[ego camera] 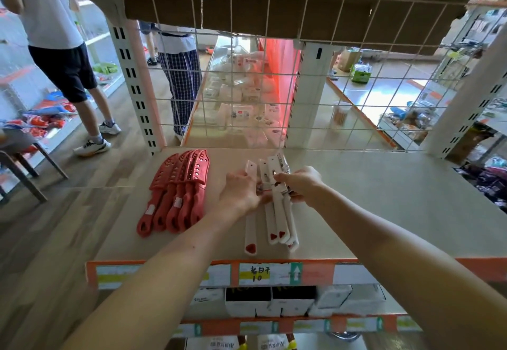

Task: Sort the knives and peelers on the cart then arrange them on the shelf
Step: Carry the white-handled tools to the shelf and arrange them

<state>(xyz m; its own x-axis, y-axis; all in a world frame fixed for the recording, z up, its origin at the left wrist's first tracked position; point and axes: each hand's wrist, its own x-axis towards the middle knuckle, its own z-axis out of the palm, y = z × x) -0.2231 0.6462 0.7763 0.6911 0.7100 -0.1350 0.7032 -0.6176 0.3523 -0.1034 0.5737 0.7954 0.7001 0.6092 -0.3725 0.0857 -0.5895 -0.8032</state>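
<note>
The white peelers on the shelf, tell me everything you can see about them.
The white peelers lie flat on the shelf, side by side, right of the red knives. Plastic-looking white handles with red heart marks point toward the camera; metal shows mid-length. The left hand covers the leftmost, the right hand grips the others.

A single wide-angle view is taken from the head — aimed forward and down onto the shelf [384, 198]. The shelf is seen from near, its wire back [247, 89] faced squarely.
</note>
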